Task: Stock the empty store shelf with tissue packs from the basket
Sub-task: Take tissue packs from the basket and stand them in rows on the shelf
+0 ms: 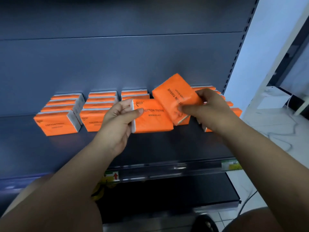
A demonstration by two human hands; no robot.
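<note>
Left hand (119, 117) clamps one tissue pack (153, 117) by its left end; right hand (206, 108) pinches a tilted pack (175, 91). Probably light, squashy, slick wrap; grip short ends.

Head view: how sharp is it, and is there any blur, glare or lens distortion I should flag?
Head view: wide-angle bending curves the shelf edge and right upright; the right hand and its tilted tissue pack are motion-blurred, while the left hand pack print reads clearly; dim shelf, with a bright washed-out wall to the right.
</note>
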